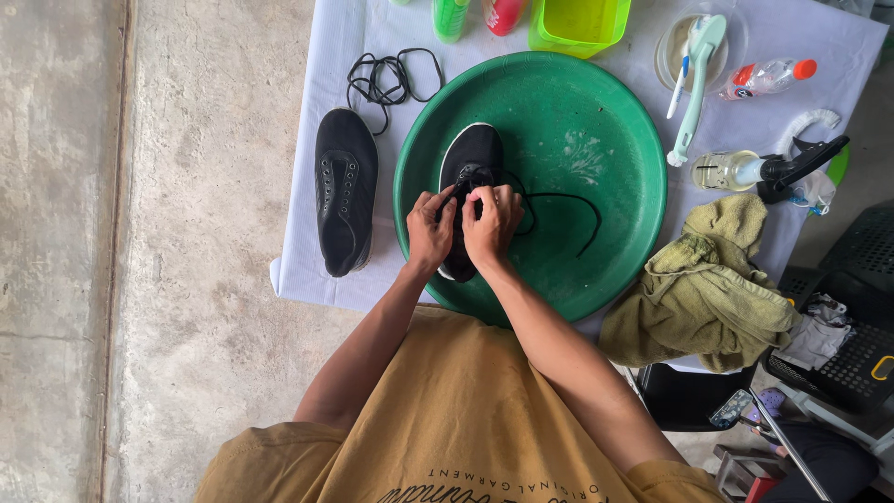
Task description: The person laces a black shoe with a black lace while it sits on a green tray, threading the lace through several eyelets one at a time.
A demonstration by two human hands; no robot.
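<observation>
Both hands, left (pixel 429 230) and right (pixel 491 224), pinching black lace (pixel 559 200) on shoe (pixel 472 158) in green basin (pixel 615 233)

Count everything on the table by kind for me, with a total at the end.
Shoes: 2, one on the cloth, one in the basin under both hands
Loose laces: 1
Basin: 1
Bottles: 4
Brushes: 2
Green tub: 1
Rag: 1
Total: 12

- My left hand (pixel 429 230) sits palm down, fingers bent and pinched together at the tips.
- My right hand (pixel 491 224) lies just beside it, fingers curled likewise.
- Both forearms are bare, angling inward.
</observation>
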